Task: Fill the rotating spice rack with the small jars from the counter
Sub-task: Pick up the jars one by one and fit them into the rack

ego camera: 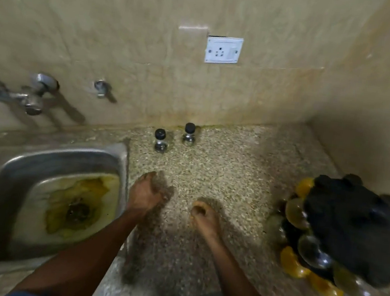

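Two small clear glass jars with black caps stand near the back wall: the left jar (160,140) and the right jar (189,134). The black rotating spice rack (341,229) sits at the right, with several jars, some yellow-filled, held around its sides. My left hand (145,194) hovers over the counter beside the sink, fingers loosely curled and blurred, holding nothing. My right hand (203,215) is over the middle of the counter, fingers curled in, with nothing in it. Both hands are well short of the two jars.
A steel sink (13,174) with a stained basin lies at the left, with taps (33,93) on the wall above it. The speckled stone counter (234,177) runs to a corner at the right. A white wall socket (223,50) is above the jars.
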